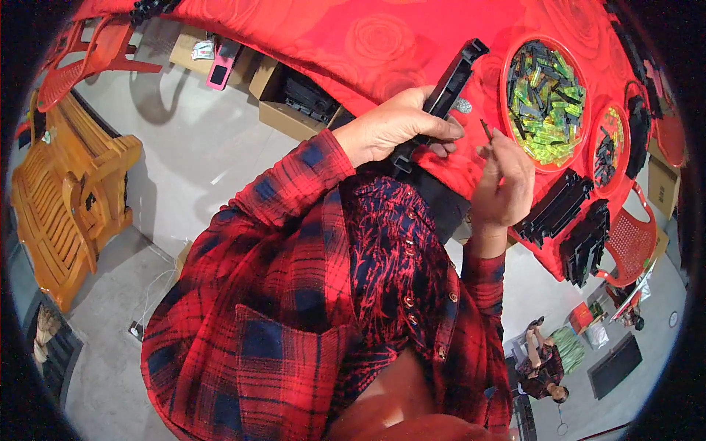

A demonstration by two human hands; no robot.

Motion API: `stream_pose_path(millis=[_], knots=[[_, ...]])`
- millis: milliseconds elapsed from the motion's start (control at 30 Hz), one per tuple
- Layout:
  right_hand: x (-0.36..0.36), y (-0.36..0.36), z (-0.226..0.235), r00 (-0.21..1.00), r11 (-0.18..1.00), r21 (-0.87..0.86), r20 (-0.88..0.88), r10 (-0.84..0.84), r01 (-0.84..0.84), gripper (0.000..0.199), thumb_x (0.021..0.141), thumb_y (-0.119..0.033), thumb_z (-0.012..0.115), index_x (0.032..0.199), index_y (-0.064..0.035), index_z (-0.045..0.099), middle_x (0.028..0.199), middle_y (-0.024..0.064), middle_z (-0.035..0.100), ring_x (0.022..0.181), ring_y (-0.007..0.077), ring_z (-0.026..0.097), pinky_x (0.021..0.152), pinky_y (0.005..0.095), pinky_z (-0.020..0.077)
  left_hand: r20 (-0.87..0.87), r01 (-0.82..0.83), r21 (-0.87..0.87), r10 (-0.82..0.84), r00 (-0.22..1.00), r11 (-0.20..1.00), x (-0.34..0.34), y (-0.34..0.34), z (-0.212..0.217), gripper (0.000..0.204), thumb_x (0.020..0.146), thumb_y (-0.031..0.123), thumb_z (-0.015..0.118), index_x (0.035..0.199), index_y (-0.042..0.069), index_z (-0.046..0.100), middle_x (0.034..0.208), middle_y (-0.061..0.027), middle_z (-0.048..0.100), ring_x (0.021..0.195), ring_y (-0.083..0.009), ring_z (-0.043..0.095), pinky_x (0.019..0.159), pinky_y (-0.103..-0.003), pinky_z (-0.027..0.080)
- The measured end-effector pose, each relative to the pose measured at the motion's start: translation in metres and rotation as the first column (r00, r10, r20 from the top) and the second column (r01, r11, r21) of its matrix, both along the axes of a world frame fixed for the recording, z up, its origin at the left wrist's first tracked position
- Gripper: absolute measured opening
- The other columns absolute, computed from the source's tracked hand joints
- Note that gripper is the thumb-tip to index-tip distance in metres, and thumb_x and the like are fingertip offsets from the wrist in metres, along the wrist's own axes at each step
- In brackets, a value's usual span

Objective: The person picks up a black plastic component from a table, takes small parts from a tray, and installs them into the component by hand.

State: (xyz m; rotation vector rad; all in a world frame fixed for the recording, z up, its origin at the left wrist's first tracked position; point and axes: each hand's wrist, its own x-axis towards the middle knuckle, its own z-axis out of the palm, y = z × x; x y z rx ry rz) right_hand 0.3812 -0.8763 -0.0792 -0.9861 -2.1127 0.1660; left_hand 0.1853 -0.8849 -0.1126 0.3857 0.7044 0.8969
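My left hand (403, 125) is closed around a long black plastic bar (457, 76) with a channelled, open inner side. It is held at a slant over the edge of the red-covered table (368, 37). My right hand (507, 180) is raised just to the right of it, thumb and fingers pinching a small thin dark piece (485, 130). The piece is apart from the bar, and too small to make out in detail. A small silvery round object (462, 106) shows beside the bar, near my left fingertips.
Right of my hands sits a red tray (504, 99) of yellow-green and black small pieces, with a smaller red tray (626, 151) beyond. Stacked black bars (557, 206) lie at the table edge. A cardboard box (287, 120), wooden bench (70, 198) and red chair (634, 242) stand around.
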Motion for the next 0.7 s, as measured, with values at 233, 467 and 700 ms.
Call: stream_pose_path(millis=[233, 467, 700], knots=[[0.0, -0.008, -0.005, 0.991, 0.983, 0.15, 0.103, 0.089, -0.104, 0.034, 0.071, 0.003, 0.075, 0.102, -0.0091, 0.073, 0.106, 0.0043, 0.063, 0.08, 0.0193, 0.063, 0.069, 0.0326, 0.0485, 0.012, -0.04, 0.059, 0.039, 0.999, 0.997, 0.0, 0.002, 0.004, 0.048, 0.087, 0.012, 0.072, 0.13, 0.003, 0.053, 0.095, -0.006, 0.067, 0.083, -0.0148, 0.067, 0.074, -0.028, 0.056], [-0.001, -0.01, -0.002, 0.973, 0.977, 0.096, 0.148, 0.174, -0.19, 0.037, 0.069, 0.003, 0.074, 0.104, -0.0078, 0.073, 0.105, 0.0041, 0.063, 0.08, 0.0176, 0.062, 0.068, 0.033, 0.0484, 0.041, -0.089, 0.056, 0.087, 0.995, 0.994, 0.0, 0.001, 0.003, 0.046, 0.085, 0.008, 0.072, 0.127, 0.001, 0.054, 0.093, -0.007, 0.067, 0.08, -0.0146, 0.066, 0.073, -0.028, 0.055], [-0.001, -0.011, -0.005, 0.967, 0.974, 0.083, 0.163, 0.193, -0.209, 0.038, 0.069, 0.003, 0.074, 0.106, -0.0067, 0.072, 0.105, 0.0044, 0.063, 0.08, 0.0176, 0.062, 0.068, 0.0322, 0.0486, 0.015, -0.086, 0.059, 0.086, 0.996, 0.994, -0.001, 0.001, 0.009, 0.05, 0.084, 0.009, 0.071, 0.131, 0.003, 0.056, 0.093, -0.0021, 0.065, 0.082, -0.0103, 0.061, 0.076, -0.026, 0.05]])
